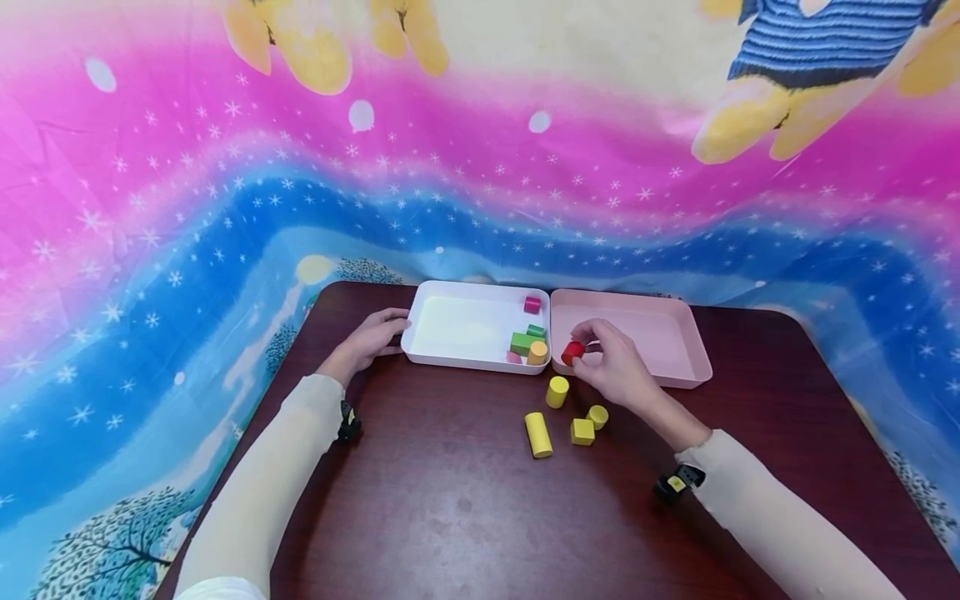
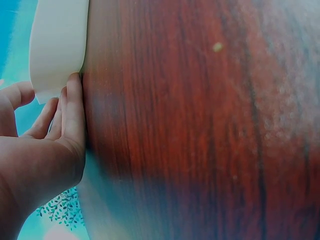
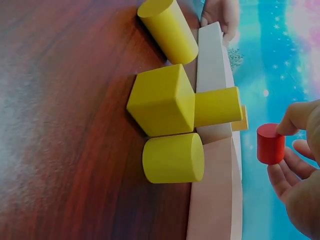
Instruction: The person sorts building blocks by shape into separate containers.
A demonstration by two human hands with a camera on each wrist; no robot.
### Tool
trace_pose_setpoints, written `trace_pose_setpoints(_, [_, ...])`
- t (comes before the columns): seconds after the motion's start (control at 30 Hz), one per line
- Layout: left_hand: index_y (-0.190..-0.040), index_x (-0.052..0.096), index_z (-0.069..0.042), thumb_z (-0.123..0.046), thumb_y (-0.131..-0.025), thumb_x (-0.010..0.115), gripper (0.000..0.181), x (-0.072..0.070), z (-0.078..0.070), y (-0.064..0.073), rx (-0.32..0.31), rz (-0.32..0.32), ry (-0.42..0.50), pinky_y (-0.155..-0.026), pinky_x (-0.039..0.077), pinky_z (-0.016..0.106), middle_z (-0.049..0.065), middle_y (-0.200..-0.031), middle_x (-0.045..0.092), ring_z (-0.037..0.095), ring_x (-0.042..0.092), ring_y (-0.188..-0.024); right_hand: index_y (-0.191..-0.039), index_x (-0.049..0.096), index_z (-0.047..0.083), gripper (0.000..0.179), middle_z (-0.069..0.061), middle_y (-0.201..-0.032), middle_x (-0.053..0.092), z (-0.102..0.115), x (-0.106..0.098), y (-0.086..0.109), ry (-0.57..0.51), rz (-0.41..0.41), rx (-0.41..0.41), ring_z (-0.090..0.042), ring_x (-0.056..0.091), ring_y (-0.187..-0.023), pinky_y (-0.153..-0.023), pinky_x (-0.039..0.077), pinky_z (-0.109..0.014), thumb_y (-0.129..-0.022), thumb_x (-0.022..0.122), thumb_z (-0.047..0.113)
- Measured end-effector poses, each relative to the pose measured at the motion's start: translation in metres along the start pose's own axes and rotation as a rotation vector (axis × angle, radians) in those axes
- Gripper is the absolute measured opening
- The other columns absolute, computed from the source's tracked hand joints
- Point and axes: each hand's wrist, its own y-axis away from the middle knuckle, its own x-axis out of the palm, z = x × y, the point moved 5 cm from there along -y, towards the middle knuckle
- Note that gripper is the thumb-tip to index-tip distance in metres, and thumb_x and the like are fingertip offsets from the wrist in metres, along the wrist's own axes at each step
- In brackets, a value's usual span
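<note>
My right hand [image 1: 611, 358] pinches a red cylinder block [image 3: 270, 145] between thumb and fingertips, over the near left corner of the pink tray [image 1: 686, 342]. At the left end of the white tray [image 1: 457, 360], my left hand [image 1: 371, 337] holds the rim and side between its digits. On the table just in front of the trays are a yellow cylinder [image 1: 557, 392] standing upright, a longer yellow cylinder [image 1: 537, 435] on its side, a yellow cube [image 1: 582, 432] and a small yellow cylinder [image 1: 597, 417] beside the cube.
Inside the white tray's right end lie a magenta block [image 1: 532, 305], a green block [image 1: 522, 342], a smaller green piece [image 1: 536, 330], an orange cylinder [image 1: 537, 353] and a pink piece [image 1: 513, 357]. A printed cloth [image 1: 480, 192] hangs behind the dark wooden table [image 1: 420, 500].
</note>
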Motion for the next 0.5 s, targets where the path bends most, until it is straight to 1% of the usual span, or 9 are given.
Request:
trace_pose_setpoints(0.3, [-0.161, 0.041, -0.011, -0.027, -0.113, 0.054, 0.053, 0.0, 0.0, 0.0, 0.004, -0.003, -0.005, -0.111, 0.051, 0.052, 0.015, -0.153, 0.05, 0.033, 0.052, -0.138, -0.121, 0.06, 0.005, 0.036, -0.012, -0.115, 0.065, 0.002, 0.001, -0.017, -0.066, 0.01, -0.002, -0.029, 0.065, -0.106, -0.101, 0.057, -0.052, -0.09, 0.078, 0.001])
trace_pose_setpoints(0.5, [-0.161, 0.041, -0.011, -0.027, -0.113, 0.054, 0.053, -0.001, 0.0, 0.0, 0.004, -0.001, 0.002, -0.112, 0.05, 0.053, 0.015, -0.154, 0.05, 0.033, 0.052, -0.139, -0.121, 0.061, 0.005, 0.035, -0.012, -0.116, 0.066, 0.002, 0.001, -0.026, -0.094, 0.013, 0.024, -0.031, 0.067, -0.108, -0.102, 0.056, -0.054, -0.092, 0.078, 0.003])
